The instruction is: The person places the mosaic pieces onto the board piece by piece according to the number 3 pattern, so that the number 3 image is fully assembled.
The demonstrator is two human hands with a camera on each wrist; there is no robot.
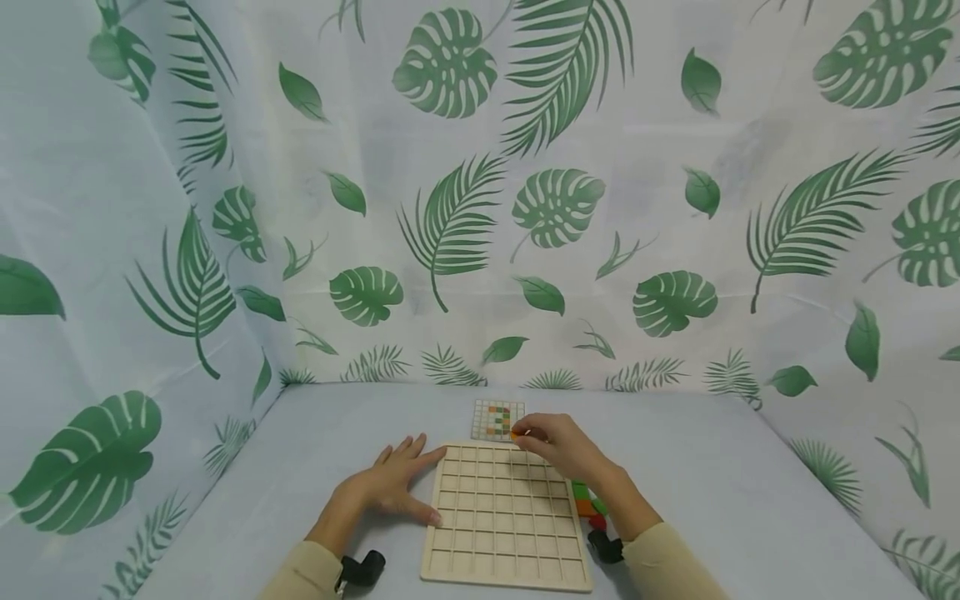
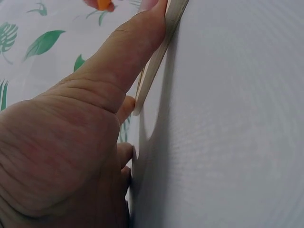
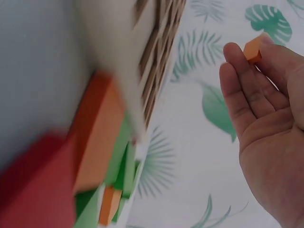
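A pale wooden grid board (image 1: 504,517) with raised square cells lies on the white table. With its fingers spread, my left hand (image 1: 392,485) rests at the board's left side, thumb and forefinger touching the edge. My right hand (image 1: 558,443) is over the board's far right part, pinching a small orange block (image 3: 252,49) between thumb and fingers. In the right wrist view the block is held clear of the board. Just beyond the far edge lies a small card (image 1: 482,408) printed with a grid and a pattern of coloured squares, partly behind my right hand.
Beside the board's right edge lie loose blocks: green (image 1: 581,492), orange (image 1: 584,507) and red (image 1: 597,522), partly hidden by my right forearm. A leaf-patterned cloth (image 1: 480,208) hangs behind and at the sides of the table.
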